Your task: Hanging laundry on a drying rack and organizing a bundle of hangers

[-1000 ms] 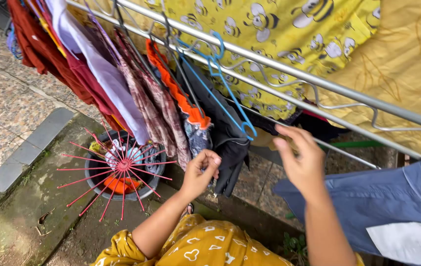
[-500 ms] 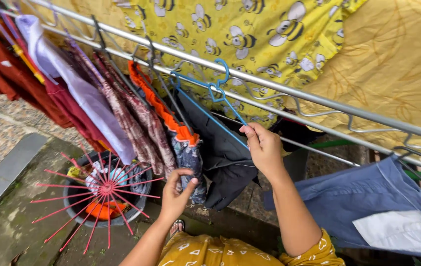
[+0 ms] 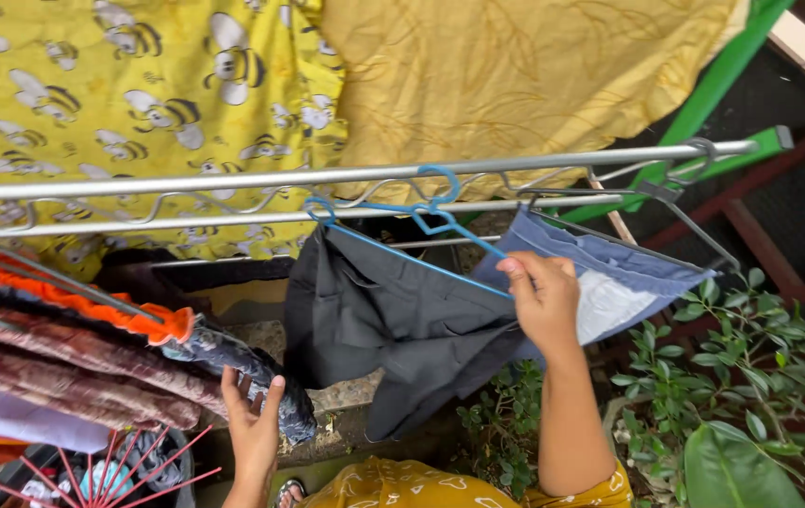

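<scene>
R hand (image 3: 545, 299) is up at the dark grey garment (image 3: 402, 325), which hangs on a blue hanger (image 3: 412, 240) from the metal rail (image 3: 327, 177), approx mid-rail. Grip: fingers curled and pinching the hanger's sloping arm w/ the top edge of the cloth, thumb side hidden behind the fingers. The hanger's hook sits over the rail next to a second blue hook.

L hand (image 3: 254, 419) is lower, palm up, fingers spread and not closed on anything; fingertips touch the underside of a dark patterned garment (image 3: 242, 367) that droops off the bunch of clothes at the rail's left end. That bunch incl. an orange fuzzy piece (image 3: 92, 301), brownish patterned cloth (image 3: 63, 372) and a pale lilac piece (image 3: 16, 419).

Just behind the R hand, a blue-grey garment (image 3: 609, 273) w/ a white lining patch hangs on a grey wire hanger (image 3: 666, 202) toward the rail's right end, touching the dark grey one.

Behind the rail: yellow bee-print sheet (image 3: 129, 85) and a plain mustard cloth (image 3: 515, 75). Green leafy plants (image 3: 750, 395) below right. Bottom left corner: a round peg hanger w/ red spokes (image 3: 129, 470). Yellow patterned sleeve (image 3: 402, 484) shows at the bottom edge.
</scene>
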